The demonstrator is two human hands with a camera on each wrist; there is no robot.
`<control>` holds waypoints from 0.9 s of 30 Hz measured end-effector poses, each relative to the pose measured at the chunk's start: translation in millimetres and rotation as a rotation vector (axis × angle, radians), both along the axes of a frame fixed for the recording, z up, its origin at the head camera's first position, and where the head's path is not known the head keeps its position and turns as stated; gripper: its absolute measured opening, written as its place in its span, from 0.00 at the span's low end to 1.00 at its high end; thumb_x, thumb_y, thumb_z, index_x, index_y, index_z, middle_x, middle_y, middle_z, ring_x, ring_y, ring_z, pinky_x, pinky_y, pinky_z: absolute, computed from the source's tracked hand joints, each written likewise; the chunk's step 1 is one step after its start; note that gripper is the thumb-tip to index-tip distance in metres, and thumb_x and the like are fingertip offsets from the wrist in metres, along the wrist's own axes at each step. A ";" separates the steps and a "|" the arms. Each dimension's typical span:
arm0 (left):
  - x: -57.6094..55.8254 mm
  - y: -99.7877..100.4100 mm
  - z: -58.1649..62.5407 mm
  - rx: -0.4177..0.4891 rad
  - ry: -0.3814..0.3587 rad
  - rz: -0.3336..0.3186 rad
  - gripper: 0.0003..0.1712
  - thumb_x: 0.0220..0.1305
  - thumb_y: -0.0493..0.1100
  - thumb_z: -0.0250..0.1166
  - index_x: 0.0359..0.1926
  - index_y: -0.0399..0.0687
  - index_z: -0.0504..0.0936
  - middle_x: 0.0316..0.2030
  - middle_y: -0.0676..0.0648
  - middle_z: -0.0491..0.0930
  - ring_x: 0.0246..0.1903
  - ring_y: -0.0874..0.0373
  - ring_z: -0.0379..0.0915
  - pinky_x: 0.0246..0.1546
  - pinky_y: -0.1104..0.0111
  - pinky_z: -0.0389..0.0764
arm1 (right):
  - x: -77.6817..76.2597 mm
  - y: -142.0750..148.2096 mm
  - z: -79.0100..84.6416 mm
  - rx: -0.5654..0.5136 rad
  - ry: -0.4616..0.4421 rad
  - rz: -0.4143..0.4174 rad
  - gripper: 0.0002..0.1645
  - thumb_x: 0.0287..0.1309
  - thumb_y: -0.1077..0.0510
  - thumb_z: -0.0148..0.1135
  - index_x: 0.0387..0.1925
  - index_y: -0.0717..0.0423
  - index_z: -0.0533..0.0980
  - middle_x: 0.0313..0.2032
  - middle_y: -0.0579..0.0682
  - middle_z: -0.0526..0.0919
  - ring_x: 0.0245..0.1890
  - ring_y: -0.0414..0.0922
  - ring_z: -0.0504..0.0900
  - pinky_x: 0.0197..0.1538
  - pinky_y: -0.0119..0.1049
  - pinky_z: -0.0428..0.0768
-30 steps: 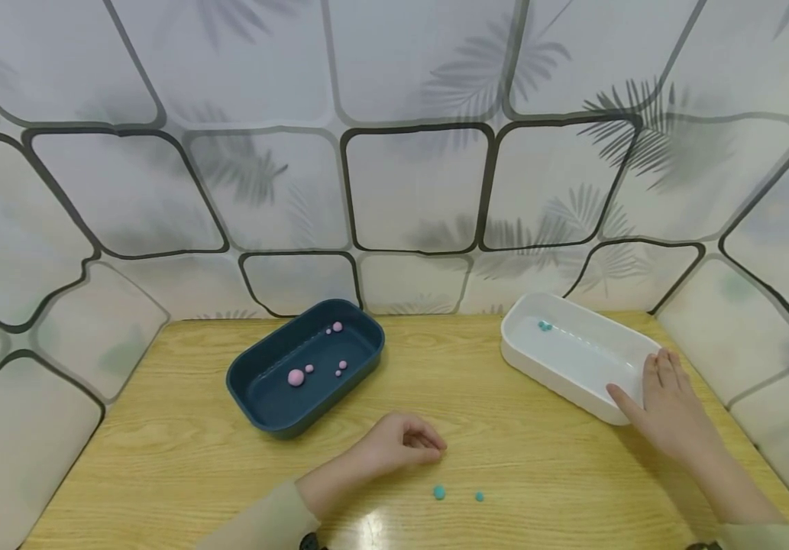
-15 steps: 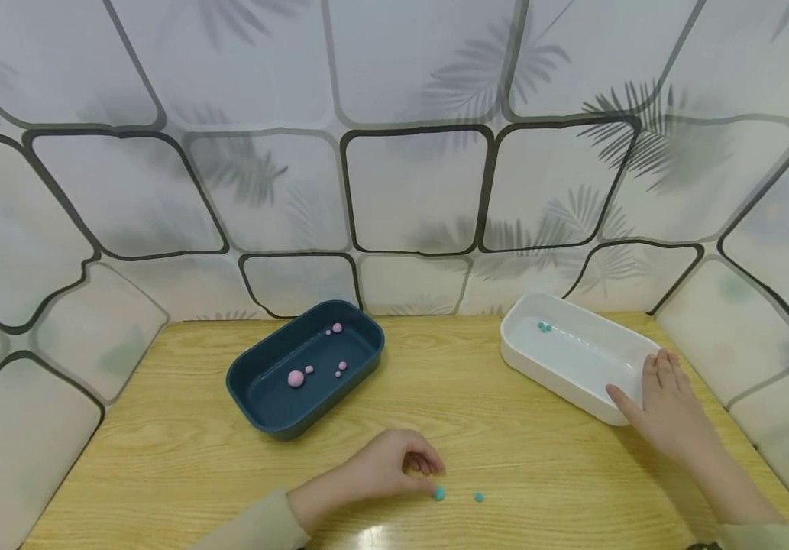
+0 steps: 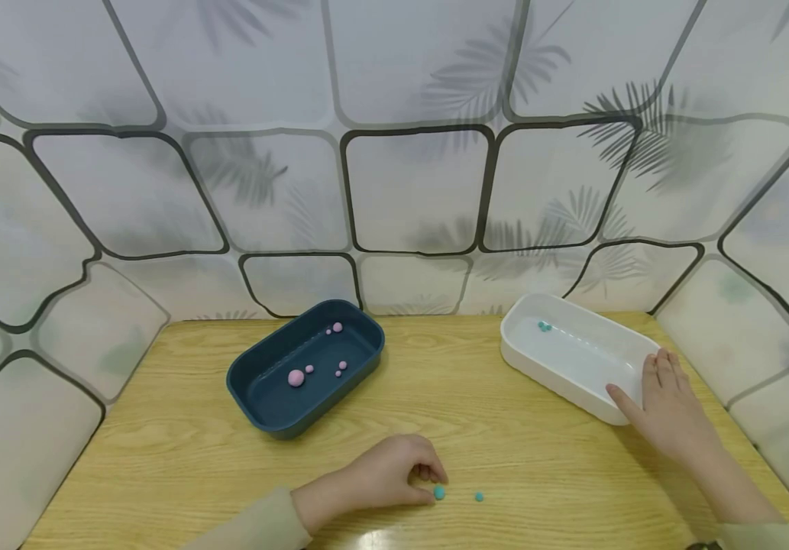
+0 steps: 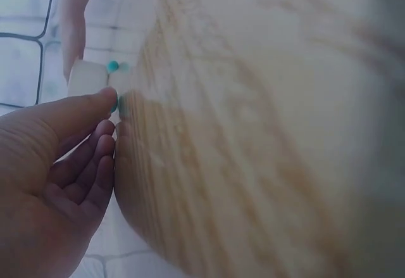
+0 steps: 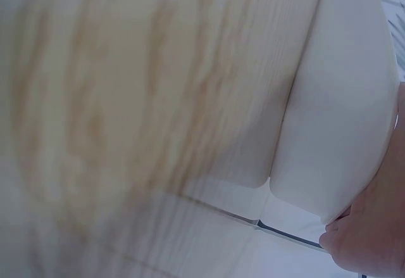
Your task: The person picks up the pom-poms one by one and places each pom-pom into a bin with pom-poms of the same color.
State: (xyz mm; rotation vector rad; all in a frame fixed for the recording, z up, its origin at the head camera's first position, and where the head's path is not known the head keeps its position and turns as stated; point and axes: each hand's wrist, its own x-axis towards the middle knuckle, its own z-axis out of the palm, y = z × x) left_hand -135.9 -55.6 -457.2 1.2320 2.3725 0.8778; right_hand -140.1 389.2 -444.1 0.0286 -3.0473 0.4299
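Observation:
A small teal ball (image 3: 439, 493) lies on the table with the thumb tip and bent fingertips of my left hand (image 3: 387, 473) right around it. In the left wrist view, that teal ball (image 4: 114, 105) shows beside the thumb tip, and a gap separates the thumb from the curled fingers below. A second, smaller teal ball (image 3: 480, 496) sits just to the right. My right hand (image 3: 676, 416) rests on the near right end of a white tray (image 3: 552, 378), thumb and fingers laid out over its rim. Several tiny teal balls (image 3: 544, 326) lie at that tray's far end.
At the left stands a dark blue tray (image 3: 243, 397) holding several pink balls (image 3: 295, 378) of different sizes. Both trays are on a wood-grain table (image 3: 435, 382). Patterned panels (image 3: 415, 191) close off the back and both sides.
My left hand has come down toward me, and its thumb and fingertips have reached the nearer teal ball. The right hand and both trays stay where they were.

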 end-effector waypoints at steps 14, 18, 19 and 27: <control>1.7 4.9 -5.3 -0.027 0.078 -0.009 0.05 0.64 0.41 0.78 0.41 0.52 0.93 0.33 0.60 0.82 0.32 0.79 0.68 0.37 0.88 0.73 | -1.0 1.4 -2.4 0.001 0.004 0.003 0.59 0.82 0.36 0.42 0.72 0.93 0.40 0.75 0.90 0.35 0.79 0.81 0.34 0.81 0.72 0.35; 2.5 5.1 -4.0 -0.029 0.051 0.006 0.03 0.66 0.41 0.77 0.41 0.52 0.93 0.33 0.61 0.82 0.31 0.79 0.68 0.36 0.88 0.74 | -1.7 2.2 -4.0 -0.002 0.010 0.001 0.60 0.82 0.36 0.42 0.72 0.93 0.40 0.75 0.90 0.36 0.79 0.81 0.34 0.81 0.72 0.35; 2.6 5.1 -3.9 -0.025 0.040 0.012 0.03 0.66 0.41 0.77 0.40 0.52 0.93 0.32 0.61 0.82 0.31 0.79 0.68 0.36 0.87 0.74 | -1.8 2.4 -4.4 -0.002 0.013 0.001 0.60 0.82 0.36 0.43 0.72 0.93 0.40 0.75 0.90 0.36 0.79 0.82 0.35 0.81 0.72 0.35; 0.5 3.8 -7.5 0.044 -0.040 0.062 0.03 0.68 0.39 0.74 0.41 0.50 0.93 0.32 0.58 0.85 0.31 0.79 0.70 0.36 0.85 0.77 | -1.1 2.1 -4.1 0.007 0.004 0.003 0.60 0.82 0.36 0.43 0.72 0.93 0.40 0.75 0.90 0.36 0.79 0.81 0.35 0.81 0.72 0.36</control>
